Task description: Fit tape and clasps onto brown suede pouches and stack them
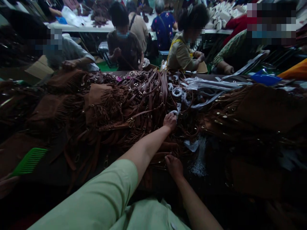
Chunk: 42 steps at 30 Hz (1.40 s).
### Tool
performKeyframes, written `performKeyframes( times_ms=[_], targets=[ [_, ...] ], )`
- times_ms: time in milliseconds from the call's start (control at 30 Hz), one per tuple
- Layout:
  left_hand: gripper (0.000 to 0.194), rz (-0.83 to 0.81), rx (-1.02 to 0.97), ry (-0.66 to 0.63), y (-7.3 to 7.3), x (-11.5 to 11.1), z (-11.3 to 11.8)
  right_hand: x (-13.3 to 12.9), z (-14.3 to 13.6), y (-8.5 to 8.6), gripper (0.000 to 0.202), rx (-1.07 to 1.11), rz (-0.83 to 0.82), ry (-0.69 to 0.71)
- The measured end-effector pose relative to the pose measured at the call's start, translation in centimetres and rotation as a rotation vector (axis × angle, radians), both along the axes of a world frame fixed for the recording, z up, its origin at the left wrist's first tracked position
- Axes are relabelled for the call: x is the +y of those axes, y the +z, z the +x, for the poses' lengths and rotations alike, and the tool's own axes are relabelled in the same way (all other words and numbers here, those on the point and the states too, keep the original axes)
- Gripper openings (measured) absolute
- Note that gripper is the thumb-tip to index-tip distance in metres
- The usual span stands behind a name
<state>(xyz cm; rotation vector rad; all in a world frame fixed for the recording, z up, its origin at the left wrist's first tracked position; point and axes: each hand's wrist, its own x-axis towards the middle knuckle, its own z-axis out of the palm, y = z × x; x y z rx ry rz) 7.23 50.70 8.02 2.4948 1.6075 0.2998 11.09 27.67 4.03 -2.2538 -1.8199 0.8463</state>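
My left hand (170, 121) reaches forward into the pile, its fingers closed at a crumpled piece of clear plastic wrap (177, 110). Around it lie dark brown leather straps (151, 97) with gold-coloured metal clasps (130, 120). Closer to my body, my right hand (175, 166) has thumb and fingers pinched at the end of a brown leather strip (159, 156). A brown suede fringed bag (96, 95) rests left of my left hand. To the right of my right hand is a bundle of thin clear plastic strands (200, 159).
More brown fringed suede (263, 108) is heaped on the right. Plastic-wrapped straps (211, 84) lie at the far right. At left, another person's hand (8, 185) holds a green comb (30, 161). Several people sit across the table, a blue plastic sheet (265, 78) before one.
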Motion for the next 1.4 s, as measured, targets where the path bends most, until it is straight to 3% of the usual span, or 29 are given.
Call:
performKeyframes(
  times_ms=[67,133,267,367,467,533,633,733,833,1000,1400],
  targets=[
    [0.021,0.022,0.049,-0.079,0.3,-0.2,-0.7,0.0,0.1,0.0,0.027,0.027,0.012,-0.008],
    [0.021,0.036,0.076,-0.185,1.1,-1.6,-3.0,-0.2,0.4,-0.2,0.027,0.069,0.023,-0.016],
    [0.024,0.004,0.123,-0.419,2.9,-7.2,-11.0,-0.7,0.8,-0.8,0.029,0.124,0.055,-0.009],
    [0.025,-0.038,0.166,-0.421,3.1,-11.8,-16.7,-1.1,0.8,-1.3,0.027,0.158,0.080,0.025],
    [0.015,-0.118,0.205,-0.358,2.3,-15.1,-19.5,-1.2,0.7,-1.5,0.026,0.145,0.082,0.046],
    [0.019,-0.117,0.167,-0.276,1.9,-16.4,-19.1,-1.2,0.7,-1.6,0.027,0.133,0.076,0.041],
    [0.029,-0.085,0.047,-0.208,1.5,-17.5,-16.3,-1.2,0.8,-1.7,0.028,0.159,0.092,0.035],
    [0.034,-0.130,-0.069,-0.262,0.5,-18.1,-12.8,-1.4,1.2,-1.9,0.029,0.218,0.113,0.033],
    [0.036,-0.183,-0.106,-0.350,-1.0,-18.1,-10.8,-1.8,1.4,-2.1,0.032,0.273,0.124,0.017],
    [0.023,-0.244,-0.030,-0.425,-2.9,-16.9,-10.8,-2.0,1.2,-2.1,0.034,0.317,0.141,-0.022],
    [0.019,-0.203,0.024,-0.458,-4.6,-16.5,-11.4,-1.4,0.6,-2.4,0.030,0.279,0.040,-0.168]
  ],
)
